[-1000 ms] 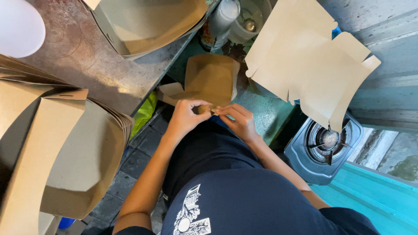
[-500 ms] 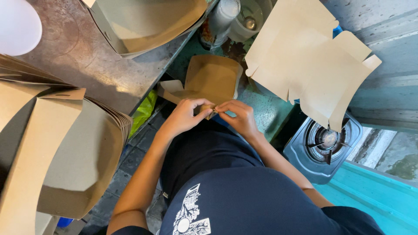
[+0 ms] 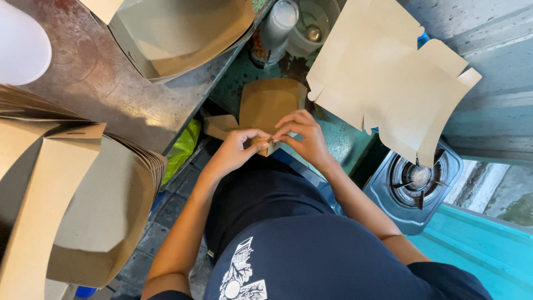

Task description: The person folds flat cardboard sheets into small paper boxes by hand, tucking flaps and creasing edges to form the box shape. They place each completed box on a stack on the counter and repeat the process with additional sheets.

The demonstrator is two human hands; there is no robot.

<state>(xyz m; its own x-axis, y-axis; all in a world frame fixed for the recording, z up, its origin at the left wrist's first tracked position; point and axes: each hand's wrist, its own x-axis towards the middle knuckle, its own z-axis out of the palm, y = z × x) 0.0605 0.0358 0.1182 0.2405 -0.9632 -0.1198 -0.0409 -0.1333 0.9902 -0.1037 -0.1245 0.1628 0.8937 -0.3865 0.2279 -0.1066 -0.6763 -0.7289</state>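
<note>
Pinching cardboard piece (image 3: 270, 108) edge, both hands (image 3: 272, 139) beside table (image 3: 105, 94).

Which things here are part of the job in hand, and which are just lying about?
In hand: small brown cardboard piece, pinched by left hand and right hand; flat cardboard blanks; folded cardboard stack.
Lying about: gas burner; clear bottle; white round object; yellow-green bag.

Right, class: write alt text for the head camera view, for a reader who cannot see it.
Seen from above, a person's left hand and right hand pinch the near edge of a brown card box blank. Flat blanks lie to the right above a gas burner, and folded boxes sit on a metal table.
</note>
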